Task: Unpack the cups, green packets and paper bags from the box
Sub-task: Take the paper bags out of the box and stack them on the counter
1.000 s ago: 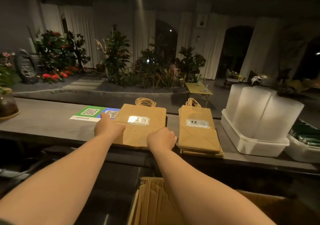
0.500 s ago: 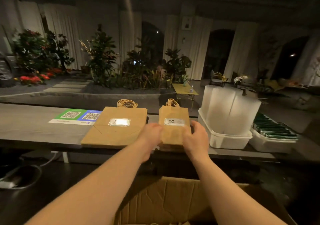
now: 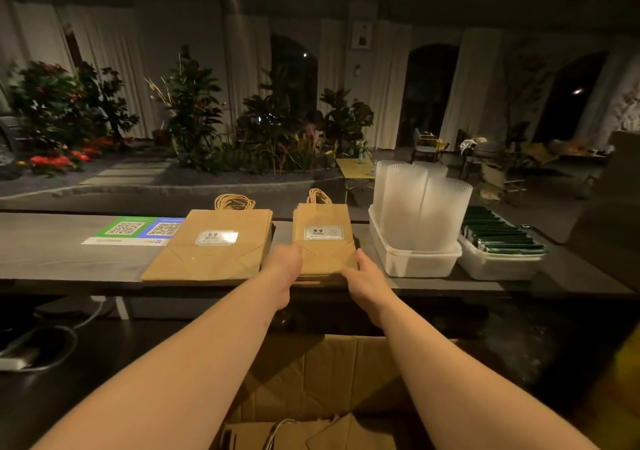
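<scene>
Paper bags [image 3: 323,245], small stack on bench [image 3: 52,255]: directly between your hands, long axis running away from you. Left hand [image 3: 286,259] on left edge, fingers hidden, grip unclear. Right hand [image 3: 363,271] straight-fingered along right edge. More bags [image 3: 311,432] in box [image 3: 346,363] below forearms.

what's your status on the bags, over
Left grip and right grip flank small bag stack, touching its edges. More bags in box. Nothing in the way.
</scene>
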